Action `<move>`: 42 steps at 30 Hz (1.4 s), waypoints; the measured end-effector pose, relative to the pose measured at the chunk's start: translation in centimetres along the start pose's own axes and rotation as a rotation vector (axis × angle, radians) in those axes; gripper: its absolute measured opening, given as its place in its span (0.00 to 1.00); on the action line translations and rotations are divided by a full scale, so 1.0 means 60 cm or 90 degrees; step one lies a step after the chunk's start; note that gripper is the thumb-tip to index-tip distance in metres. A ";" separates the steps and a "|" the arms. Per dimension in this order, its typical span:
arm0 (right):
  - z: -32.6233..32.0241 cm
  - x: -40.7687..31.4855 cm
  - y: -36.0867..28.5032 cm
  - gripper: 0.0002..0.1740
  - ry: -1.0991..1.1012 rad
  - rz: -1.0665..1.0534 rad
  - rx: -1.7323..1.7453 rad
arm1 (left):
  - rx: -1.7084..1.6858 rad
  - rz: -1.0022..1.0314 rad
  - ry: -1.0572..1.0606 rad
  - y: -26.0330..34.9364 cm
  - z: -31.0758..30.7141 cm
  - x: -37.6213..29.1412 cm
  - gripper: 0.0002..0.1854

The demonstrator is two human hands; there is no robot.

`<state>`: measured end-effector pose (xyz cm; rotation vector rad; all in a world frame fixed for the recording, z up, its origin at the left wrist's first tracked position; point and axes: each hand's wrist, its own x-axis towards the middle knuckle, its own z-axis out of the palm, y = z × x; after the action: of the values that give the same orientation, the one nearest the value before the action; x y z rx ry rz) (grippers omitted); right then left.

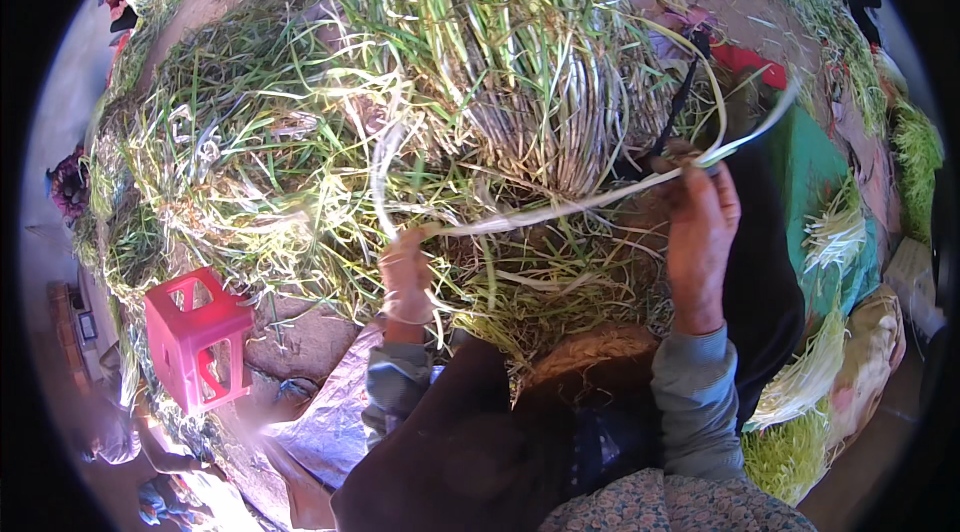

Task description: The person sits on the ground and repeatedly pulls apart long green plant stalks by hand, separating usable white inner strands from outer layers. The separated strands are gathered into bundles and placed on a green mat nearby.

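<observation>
A long pale stalk stretches between my two hands above the heap. My left hand grips its left end, where a blurred whitish strand also rises from the fingers. Fingers and thumb of my right hand pinch the stalk farther along; its tip and a yellowish leaf stick out beyond them. Past my hands lies a thick bunch of long-leaved green plants, with whitish stems and soil-brown lower ends towards me. Loose leaves and peeled trimmings spread around it and beneath my hands.
A pink plastic stool lies tipped at the left. Pale cleaned stalks lie at my right beside a green sheet. A purple-white sheet is by my left knee. Other people sit around the left edge.
</observation>
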<state>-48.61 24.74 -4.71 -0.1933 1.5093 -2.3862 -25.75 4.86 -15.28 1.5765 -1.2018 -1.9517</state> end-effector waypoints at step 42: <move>-0.099 -0.036 0.342 0.15 0.279 0.538 0.216 | -0.374 0.147 -0.422 0.101 0.034 -0.018 0.19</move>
<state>-44.40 22.43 -25.61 0.9069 0.9880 -1.9623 -28.68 2.92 -9.80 0.4909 -0.8269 -2.4344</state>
